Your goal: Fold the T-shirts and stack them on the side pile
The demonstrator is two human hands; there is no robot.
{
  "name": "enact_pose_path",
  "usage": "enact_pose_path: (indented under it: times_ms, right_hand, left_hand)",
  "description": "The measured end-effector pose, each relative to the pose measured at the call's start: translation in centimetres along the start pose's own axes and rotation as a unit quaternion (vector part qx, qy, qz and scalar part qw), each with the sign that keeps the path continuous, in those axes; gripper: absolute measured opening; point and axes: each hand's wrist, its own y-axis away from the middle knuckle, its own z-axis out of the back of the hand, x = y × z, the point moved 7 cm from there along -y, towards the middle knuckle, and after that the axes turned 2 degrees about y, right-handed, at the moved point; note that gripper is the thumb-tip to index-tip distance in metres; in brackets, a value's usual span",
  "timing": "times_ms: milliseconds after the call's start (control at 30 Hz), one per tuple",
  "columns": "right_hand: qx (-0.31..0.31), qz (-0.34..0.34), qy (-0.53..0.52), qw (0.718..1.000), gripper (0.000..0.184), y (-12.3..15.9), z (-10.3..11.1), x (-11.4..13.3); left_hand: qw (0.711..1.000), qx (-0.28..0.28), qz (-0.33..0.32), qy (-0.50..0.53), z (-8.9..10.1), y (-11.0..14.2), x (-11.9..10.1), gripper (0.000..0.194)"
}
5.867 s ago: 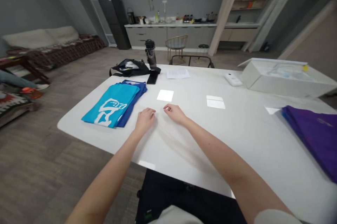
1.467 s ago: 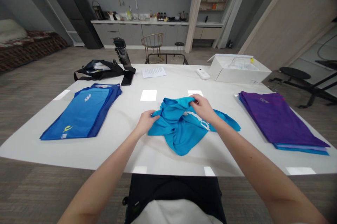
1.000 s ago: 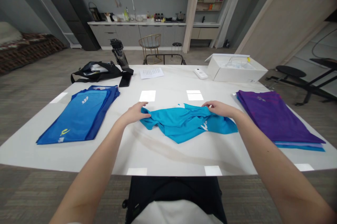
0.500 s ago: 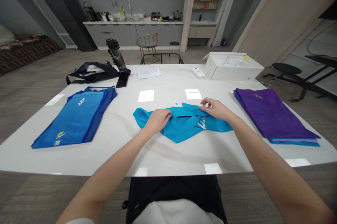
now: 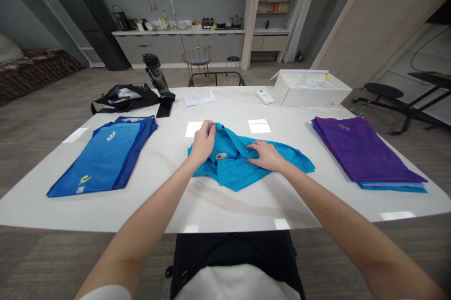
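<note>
A crumpled turquoise sports shirt [image 5: 232,168] lies on the white table [image 5: 225,211] in front of me, with a small red and white badge showing on its left part. At its upper left, my left hand [image 5: 204,141] pinches a raised edge of the cloth between thumb and fingers. Lower and to the right, my right hand [image 5: 265,155] has its curled fingers gripping a fold near the shirt's middle. The right end of the shirt spreads flat beyond that hand.
Folded blue shirts [image 5: 105,154] are stacked at left, a purple-topped stack [image 5: 366,150] at right. Farther back are a black bag [image 5: 125,98], a dark bottle [image 5: 155,74], a phone [image 5: 164,108], a paper sheet [image 5: 199,98], a white device [image 5: 264,97] and a white box [image 5: 313,93].
My left hand has moved up and lifted the shirt's upper left edge, bringing the badge into view. My right hand has moved left and slightly down to the shirt's middle; the white lettering no longer shows.
</note>
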Motion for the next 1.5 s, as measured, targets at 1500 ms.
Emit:
enact_pose_path:
  times_ms: [1500]
  right_hand:
    - [0.043, -0.36, 0.001, 0.932, 0.052, -9.0, 1.1, -13.1]
  left_hand:
    - [0.876, 0.186, 0.129, -0.426, -0.5, -7.1, 16.0, 0.058]
